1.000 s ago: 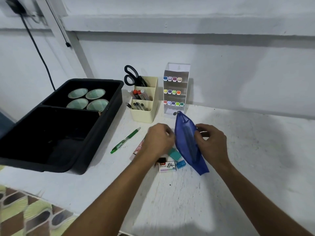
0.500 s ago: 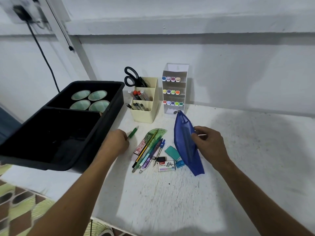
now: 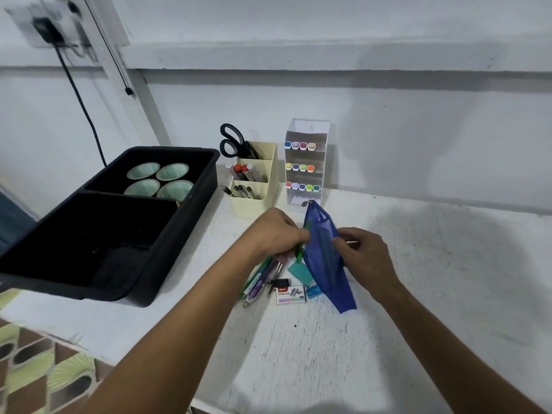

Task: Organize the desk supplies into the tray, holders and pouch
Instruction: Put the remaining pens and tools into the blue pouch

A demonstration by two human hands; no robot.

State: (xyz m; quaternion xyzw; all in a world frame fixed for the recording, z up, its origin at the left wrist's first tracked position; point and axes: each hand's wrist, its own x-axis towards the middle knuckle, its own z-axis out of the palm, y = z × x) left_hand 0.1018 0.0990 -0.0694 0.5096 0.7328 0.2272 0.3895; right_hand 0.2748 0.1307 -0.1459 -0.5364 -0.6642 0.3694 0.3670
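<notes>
A blue mesh pouch (image 3: 327, 258) stands on edge in the middle of the white table, its zipper pull at the top. My right hand (image 3: 363, 255) pinches its right side. My left hand (image 3: 276, 234) is closed on a green pen (image 3: 300, 253), whose upper end goes into the pouch's open left side. Below my left hand lie several pens and pencils (image 3: 259, 282), a teal eraser (image 3: 301, 273), a staples box (image 3: 291, 295), a small black item (image 3: 281, 282) and a small blue sharpener (image 3: 313, 291).
A black two-compartment tray (image 3: 167, 264) overhangs the table's left edge, with several green-lined cups (image 3: 159, 180) in its far compartment. A cream holder (image 3: 254, 201) with scissors (image 3: 234, 143) and markers stands at the back, beside a white marker rack (image 3: 306, 162). A patterned floor shows at lower left.
My left hand picked the green pen up from beside the tray and carried it right to the pouch. The right hand kept holding the pouch.
</notes>
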